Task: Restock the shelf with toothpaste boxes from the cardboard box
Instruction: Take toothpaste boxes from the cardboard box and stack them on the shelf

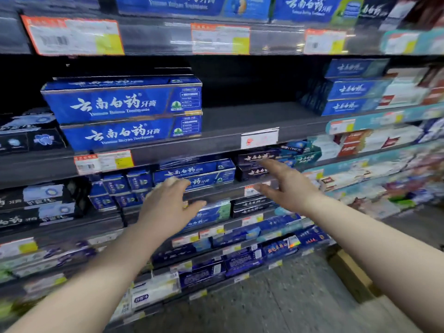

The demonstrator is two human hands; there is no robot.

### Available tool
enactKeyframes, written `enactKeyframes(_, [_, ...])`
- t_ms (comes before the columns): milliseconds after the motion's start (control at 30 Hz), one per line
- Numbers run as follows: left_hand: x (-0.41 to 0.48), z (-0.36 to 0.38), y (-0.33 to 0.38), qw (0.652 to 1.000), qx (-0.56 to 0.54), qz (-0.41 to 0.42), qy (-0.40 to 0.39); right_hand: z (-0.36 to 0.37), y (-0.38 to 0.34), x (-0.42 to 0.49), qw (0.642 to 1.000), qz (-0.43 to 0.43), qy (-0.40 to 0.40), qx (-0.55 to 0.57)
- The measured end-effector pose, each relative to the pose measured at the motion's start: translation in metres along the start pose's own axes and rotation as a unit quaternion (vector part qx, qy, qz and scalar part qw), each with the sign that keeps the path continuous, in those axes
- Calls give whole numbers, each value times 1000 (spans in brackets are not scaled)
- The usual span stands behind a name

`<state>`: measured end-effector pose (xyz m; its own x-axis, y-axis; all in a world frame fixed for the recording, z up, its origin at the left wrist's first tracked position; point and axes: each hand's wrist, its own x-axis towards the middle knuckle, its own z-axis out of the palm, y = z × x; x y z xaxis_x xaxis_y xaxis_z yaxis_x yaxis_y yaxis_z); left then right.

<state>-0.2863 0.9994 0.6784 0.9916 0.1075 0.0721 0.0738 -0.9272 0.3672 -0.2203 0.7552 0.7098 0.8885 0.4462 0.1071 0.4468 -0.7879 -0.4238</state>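
Two blue toothpaste boxes are stacked on the dark shelf at eye level, left of a bare stretch of shelf. More blue boxes are stacked at the right end of that shelf. My left hand hangs in front of the lower shelves, fingers spread and holding nothing. My right hand is held out beside it, fingers straight and empty. A corner of the cardboard box shows on the floor at the lower right.
Shelves above and below are packed with blue, black and white toothpaste boxes and price labels. A white tag hangs on the shelf edge under the gap. Grey speckled floor lies below.
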Motion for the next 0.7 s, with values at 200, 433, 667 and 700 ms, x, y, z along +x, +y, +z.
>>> enactKeyframes(200, [-9, 61, 103, 996, 31, 47, -66, -12, 93, -96, 993, 98, -54, -36])
enactKeyframes(433, [-50, 153, 273, 978, 32, 107, -175, -63, 221, -258, 980, 182, -42, -66])
enactKeyframes(667, [-86, 216, 412, 964, 54, 165, -201, -112, 322, -386, 952, 292, -58, -70])
enactKeyframes(700, [-87, 223, 427, 962, 52, 171, -206, -118, 334, -397, 948, 307, -56, -65])
